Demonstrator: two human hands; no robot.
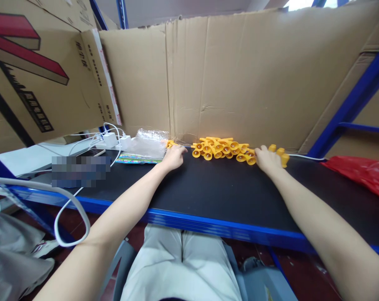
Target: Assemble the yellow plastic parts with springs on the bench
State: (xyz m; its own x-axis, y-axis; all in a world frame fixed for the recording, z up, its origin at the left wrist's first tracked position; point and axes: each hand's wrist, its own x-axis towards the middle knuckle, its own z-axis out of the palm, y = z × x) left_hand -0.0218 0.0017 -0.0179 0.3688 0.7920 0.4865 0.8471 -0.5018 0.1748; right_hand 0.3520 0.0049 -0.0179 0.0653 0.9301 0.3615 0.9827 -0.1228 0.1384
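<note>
Several yellow horn-shaped plastic pieces (219,147) lie heaped against the cardboard at the back of the black shelf top, their round open mouths mostly facing me. At the heap's right end, my right hand (267,159) is closed over some of them, with yellow ends (281,152) sticking out past its far side. My left hand (174,158) rests on the shelf left of the heap, its fingers curled. Bits of yellow (170,143) show just behind those fingers, beside a clear plastic bag (148,142). What the left fingers hold, if anything, is hidden.
A colourful flat packet (139,158) lies under the bag. White chargers (109,139) and cables are at the left, near a blurred-out object (80,171). A red plastic bag (360,173) lies at the right. Cardboard (249,75) walls the back; a blue rail (208,223) edges the front.
</note>
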